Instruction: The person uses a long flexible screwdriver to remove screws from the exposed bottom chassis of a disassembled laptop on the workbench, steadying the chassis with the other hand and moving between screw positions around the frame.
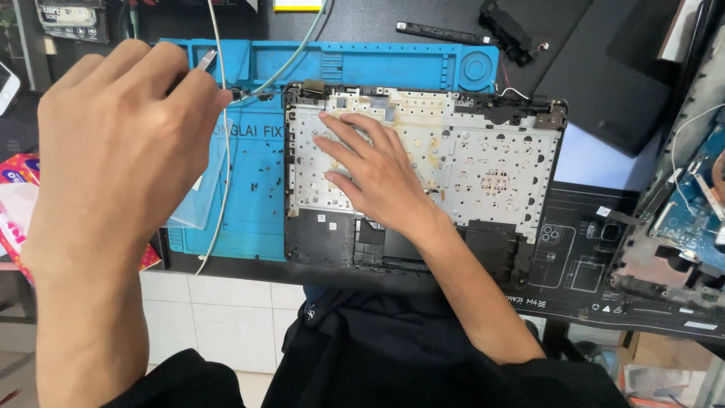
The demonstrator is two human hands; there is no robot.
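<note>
— Hands first, left to right. Holding what at nine o'clock?
— Left hand (113, 151): raised off the bench, close to the camera, curled shut on a thin metal tool (207, 60). Pinched between thumb and forefinger, bright end poking out toward one o'clock. Cannot tell the kind; other end hidden behind the fingers.
— Why up there?
— Probably for a fine hold right by the hinge (313, 89) at the eleven o'clock corner of the case (317, 234). Fingertips just beside that corner, over the blue mat (340, 60). White cable (224, 151) running past the knuckles, from twelve down to six.
— And at the centre?
— Right hand (377, 177): opened flat, fingers spread, gripping nothing. Pressed palm-down on the pale plate (483, 151) inside the case, fingertips pointing to ten o'clock.
— Reason for lying flat?
— Likely to pin the case down against any sliding.
— Placed where, that case?
— Dead centre, inner side up, left half on the blue mat, right edge reaching a black mat (589, 264). Dark specks (260, 170) on the blue mat at nine o'clock of the case, perhaps screws, kept near.
— Anything at three o'clock?
— Blue board (695, 204), well apart from both hands, untouched.
</note>
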